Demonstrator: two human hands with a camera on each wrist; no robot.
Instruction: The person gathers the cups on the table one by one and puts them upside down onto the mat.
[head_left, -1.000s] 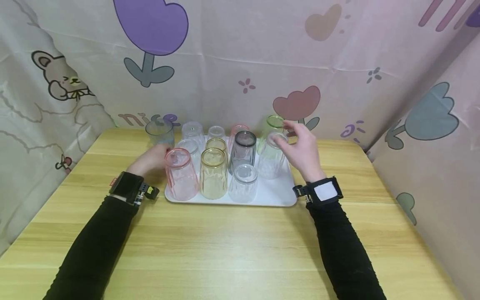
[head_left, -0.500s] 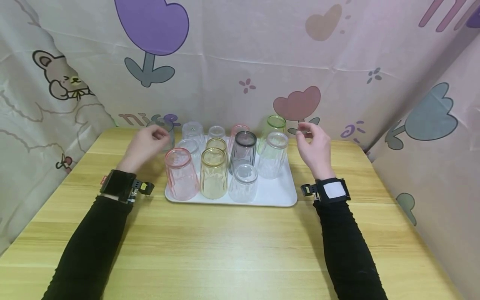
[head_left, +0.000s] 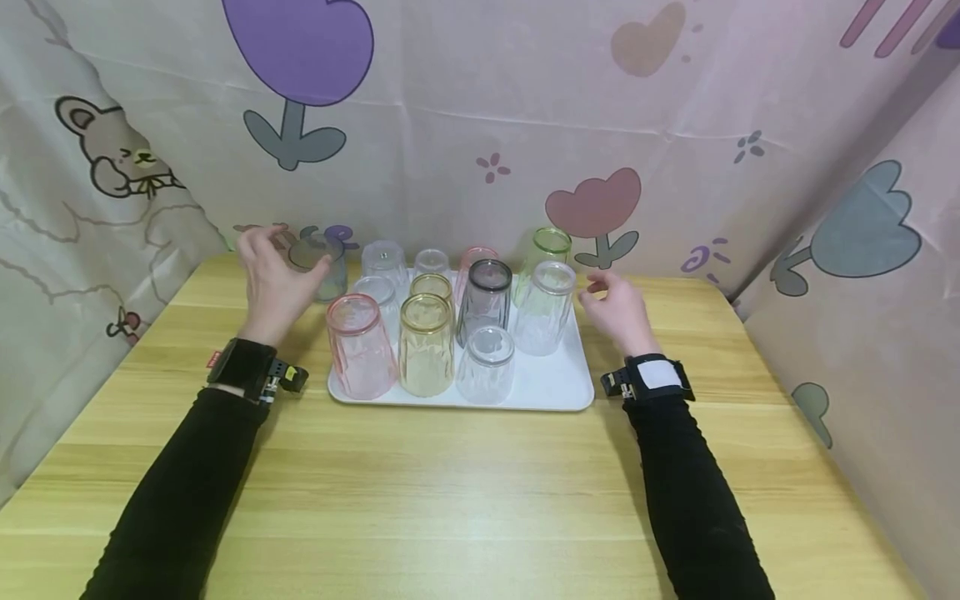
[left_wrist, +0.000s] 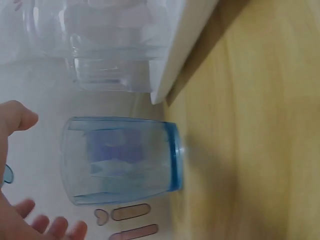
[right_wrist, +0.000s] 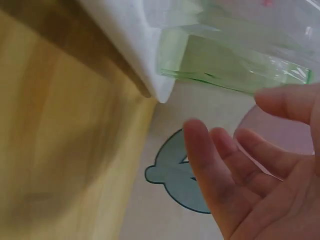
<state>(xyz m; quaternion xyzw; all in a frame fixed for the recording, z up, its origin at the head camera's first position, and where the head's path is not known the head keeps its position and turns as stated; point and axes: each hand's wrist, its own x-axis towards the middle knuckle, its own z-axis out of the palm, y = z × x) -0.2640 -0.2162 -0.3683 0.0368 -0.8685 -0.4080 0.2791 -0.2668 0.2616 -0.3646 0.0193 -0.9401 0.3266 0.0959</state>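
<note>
A bluish glass (left_wrist: 122, 160) stands upright on the table, just left of the tray in the head view. My left hand (head_left: 273, 287) is at its left side, thumb and fingers spread wide; the left wrist view shows a gap between the fingertips and the glass. Beyond the tray's right edge, my right hand (head_left: 621, 312) hovers with loosely bent fingers and nothing in them. The green glass (right_wrist: 220, 65) and a tall clear glass (head_left: 543, 312) are the nearest glasses to it, both on the white tray (head_left: 555, 387).
Several more upside-down glasses crowd the tray, including a pink glass (head_left: 363, 358), a yellow glass (head_left: 426, 358), a dark grey glass (head_left: 486, 304) and a short clear glass (head_left: 486, 371). A printed curtain (head_left: 450, 125) hangs behind the wooden table (head_left: 450, 500).
My left hand has risen from the tray's left side and opened out beside the bluish glass. My right hand has come away from the green and clear glasses, rightward and then lower.
</note>
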